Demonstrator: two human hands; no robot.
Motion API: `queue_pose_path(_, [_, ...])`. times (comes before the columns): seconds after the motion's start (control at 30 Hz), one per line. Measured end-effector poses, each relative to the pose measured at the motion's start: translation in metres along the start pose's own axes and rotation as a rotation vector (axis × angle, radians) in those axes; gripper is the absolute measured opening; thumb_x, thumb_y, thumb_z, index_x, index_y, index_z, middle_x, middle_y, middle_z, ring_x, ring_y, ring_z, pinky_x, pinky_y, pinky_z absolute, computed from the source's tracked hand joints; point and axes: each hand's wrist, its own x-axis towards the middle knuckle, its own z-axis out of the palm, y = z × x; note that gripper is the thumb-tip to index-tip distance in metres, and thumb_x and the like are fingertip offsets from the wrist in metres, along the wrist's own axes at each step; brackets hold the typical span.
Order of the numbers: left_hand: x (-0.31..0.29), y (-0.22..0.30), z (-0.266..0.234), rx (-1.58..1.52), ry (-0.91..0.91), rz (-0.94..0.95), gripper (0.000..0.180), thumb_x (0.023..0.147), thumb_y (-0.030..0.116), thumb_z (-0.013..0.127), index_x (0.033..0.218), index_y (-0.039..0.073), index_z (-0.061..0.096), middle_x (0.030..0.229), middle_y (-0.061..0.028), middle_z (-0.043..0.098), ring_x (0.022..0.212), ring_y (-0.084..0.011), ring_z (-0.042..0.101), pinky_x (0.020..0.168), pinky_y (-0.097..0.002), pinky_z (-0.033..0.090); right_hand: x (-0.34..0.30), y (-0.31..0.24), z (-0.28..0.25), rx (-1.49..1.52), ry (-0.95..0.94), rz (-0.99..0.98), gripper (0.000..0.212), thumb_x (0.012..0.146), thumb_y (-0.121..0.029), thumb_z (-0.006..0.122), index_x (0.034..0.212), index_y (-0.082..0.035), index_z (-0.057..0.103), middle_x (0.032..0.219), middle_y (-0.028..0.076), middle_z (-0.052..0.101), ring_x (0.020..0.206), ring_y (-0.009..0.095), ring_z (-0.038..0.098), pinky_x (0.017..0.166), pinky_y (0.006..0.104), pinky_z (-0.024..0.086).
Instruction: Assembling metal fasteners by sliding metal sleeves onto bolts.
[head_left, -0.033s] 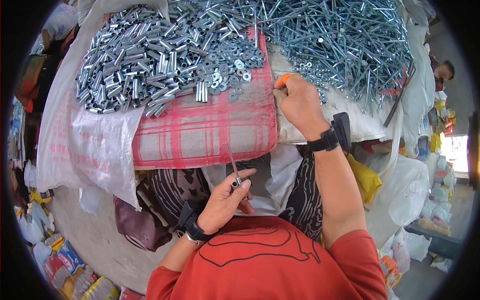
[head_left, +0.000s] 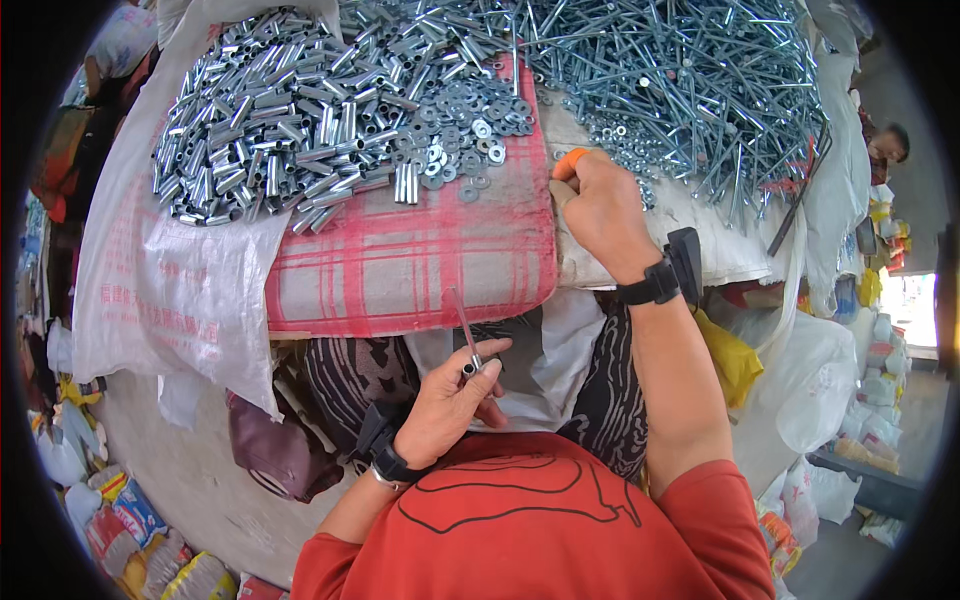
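Observation:
Low in front of me, my left hand is closed on a long thin bolt, its shaft pointing up and away. A short metal sleeve shows at the fingers around its lower part. My right hand, with an orange finger cover, is closed in a pinch over the pale cloth; what the fingertips hold, if anything, is hidden. Small nuts lie just beyond it. To its left are flat washers and a heap of metal sleeves. A large pile of long bolts spreads at the far right.
Red-checked cloth covers the table's near edge, with a white woven sack hanging at the left. A dark thin bar lies at the right. Below are a maroon bag and a yellow bag. A person is at far right.

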Motion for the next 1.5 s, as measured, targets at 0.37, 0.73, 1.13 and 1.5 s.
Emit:
queue_pose_path(0.37, [0.001,0.003,-0.010,0.096,0.156,0.071,0.032,0.098,0.020,0.055,0.124,0.002,0.057,0.077,-0.0023,0.058,0.056,-0.0082,0.056,0.051,-0.0225,0.047,-0.009,-0.051,0.034,-0.057,-0.024,-0.461,0.002,0.080,-0.001,0.059,0.080,-0.001,0.061,0.082,0.014,0.056,0.069,0.032,0.060,0.061,0.0412,0.048])
queue_pose_path(0.73, [0.004,0.003,-0.006,0.188,0.158,0.097,0.028,0.098,0.017,0.054,0.123,0.005,0.060,0.071,0.0010,0.053,0.052,-0.0053,0.051,0.048,-0.0211,0.044,-0.060,-0.060,0.014,0.681,-0.226,0.126,0.020,0.079,-0.001,0.071,0.098,-0.004,0.070,0.079,0.009,0.062,0.064,0.016,0.058,0.060,0.0263,0.045])
queue_pose_path(1.13, [0.007,-0.009,0.010,0.515,0.247,0.317,0.025,0.090,0.009,0.063,0.115,0.008,0.065,0.067,-0.0120,0.055,0.052,-0.0124,0.046,0.051,-0.0293,0.040,-0.116,-0.056,-0.015,0.409,-0.006,-0.246,0.021,0.081,0.004,0.069,0.101,-0.004,0.070,0.083,0.005,0.062,0.068,0.013,0.060,0.060,0.0239,0.046])
queue_pose_path(1.5, [0.010,-0.008,0.007,0.911,0.311,0.451,0.032,0.086,0.004,0.062,0.117,0.011,0.064,0.077,-0.0146,0.055,0.059,-0.0303,0.058,0.054,-0.0384,0.045,-0.110,-0.029,-0.027,0.990,-0.616,0.517,0.020,0.089,-0.014,0.065,0.106,-0.004,0.066,0.078,-0.001,0.062,0.061,0.006,0.055,0.057,0.0215,0.044])
